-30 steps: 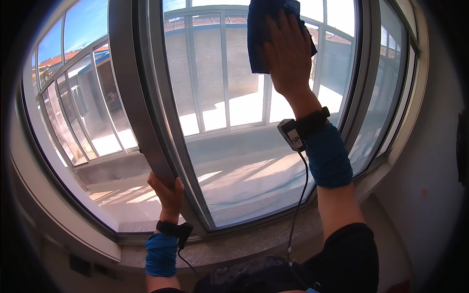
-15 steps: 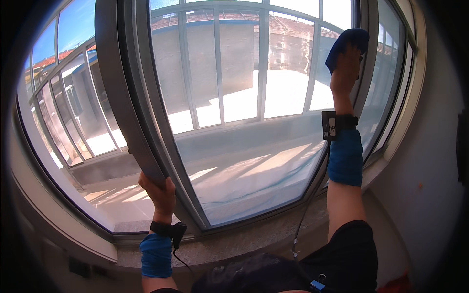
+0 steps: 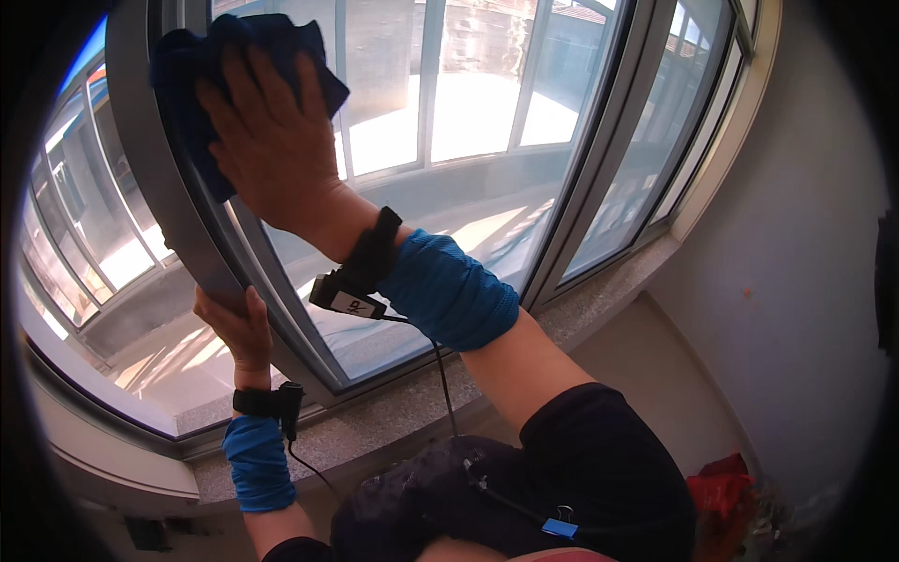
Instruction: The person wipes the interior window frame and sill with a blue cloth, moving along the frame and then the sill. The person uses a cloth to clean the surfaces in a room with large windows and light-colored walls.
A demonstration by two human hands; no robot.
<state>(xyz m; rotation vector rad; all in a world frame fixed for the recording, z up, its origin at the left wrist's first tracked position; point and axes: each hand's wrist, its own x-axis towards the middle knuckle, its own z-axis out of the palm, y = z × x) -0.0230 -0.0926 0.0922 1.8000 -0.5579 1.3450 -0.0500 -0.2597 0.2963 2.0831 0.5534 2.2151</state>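
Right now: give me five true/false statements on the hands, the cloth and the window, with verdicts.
1. The right hand presses a dark blue cloth against the glass pane. True.
2. The left hand holds a spray bottle. False: it grips the grey metal window frame.
3. Both wrists wear blue wraps with a black strap. True.
4. The cloth sits at the lower right of the pane. False: it is at the upper left, beside the frame.
5. A speckled stone sill runs under the window. True.
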